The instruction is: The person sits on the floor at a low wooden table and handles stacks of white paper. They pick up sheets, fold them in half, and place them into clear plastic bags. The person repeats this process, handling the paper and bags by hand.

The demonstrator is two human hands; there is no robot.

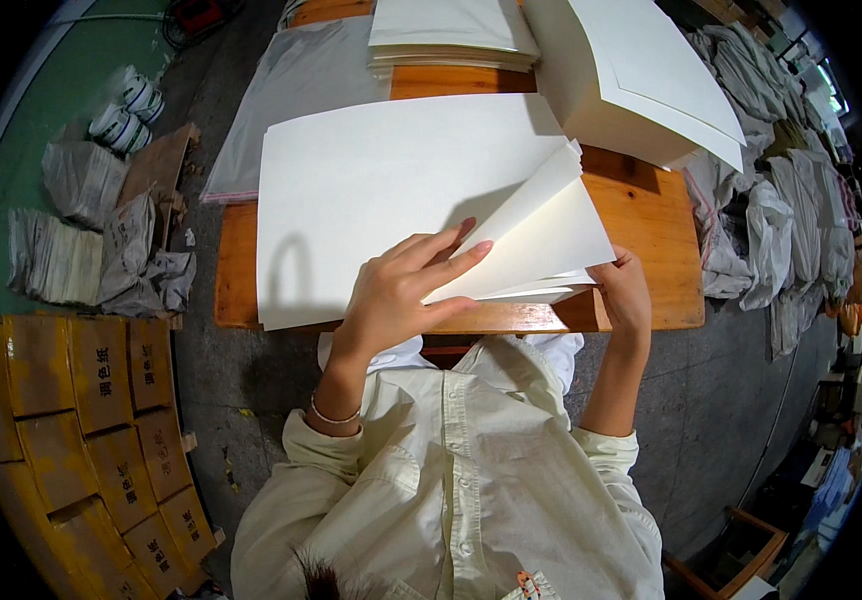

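A stack of large white paper sheets (381, 170) lies on the wooden table in front of me. The right part of its upper sheets (529, 208) is curled up and back toward the left, showing cream sheets (556, 240) beneath. My left hand (406, 285) rests against this curl, its fingers stretched and spread and its thumb apart, near the stack's front edge. At the front right corner my right hand (625, 290) is closed, with thumb and fingers pinching the sheets' corner. Its other fingertips are partly hidden.
Behind stand another paper stack (451, 30) and a tall block of white sheets (651, 70), beside clear plastic film (301, 90). Cardboard boxes (81, 430) are piled on the left, near wrapped bundles (66, 260). Grey sacks (801, 220) line the right of the table (651, 230).
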